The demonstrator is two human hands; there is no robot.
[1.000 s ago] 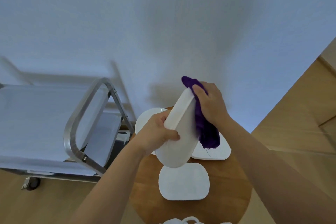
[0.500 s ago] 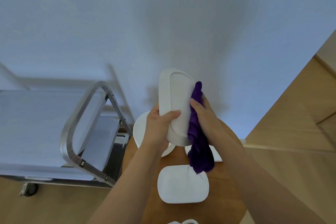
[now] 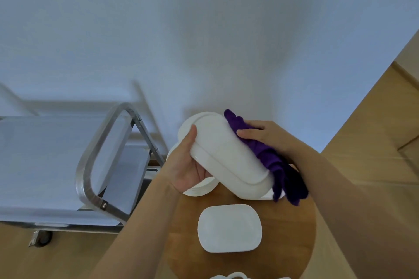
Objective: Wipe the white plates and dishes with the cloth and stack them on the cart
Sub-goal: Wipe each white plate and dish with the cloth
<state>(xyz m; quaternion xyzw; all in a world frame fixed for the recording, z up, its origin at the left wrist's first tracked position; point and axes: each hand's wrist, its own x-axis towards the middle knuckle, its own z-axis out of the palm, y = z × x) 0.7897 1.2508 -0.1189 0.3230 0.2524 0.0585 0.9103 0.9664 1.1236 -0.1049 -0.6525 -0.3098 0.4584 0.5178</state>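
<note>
Left hand (image 3: 186,165) grips the oblong dish (image 3: 226,154) from its left edge, thumb up over the near rim, fingers hidden behind it. Dish is held in the air over the far side of the round wood table (image 3: 292,233), tilted, underside toward the camera, long axis running upper left to lower right. Right hand (image 3: 265,136) is on the dish's upper right edge, fingers curled round a purple cloth (image 3: 272,161) and pressing it against the dish; the cloth bunches along that edge and hangs off past the dish's lower right end. So the dish sits between both hands, left below-left, right above-right. On the table: 1 rounded-rectangle plate (image 3: 229,228) lying flat, near side, apart from both hands; 1 round plate (image 3: 199,189) mostly hidden under the left hand and dish; a sliver of another white plate (image 3: 267,197) showing under the dish's lower end, beside the hanging cloth. More white ware at the bottom edge, cut off, can't tell what. Steel cart (image 3: 90,165) stands left of the table, top shelf bare where visible, just beside the left forearm, no contact seen
</note>
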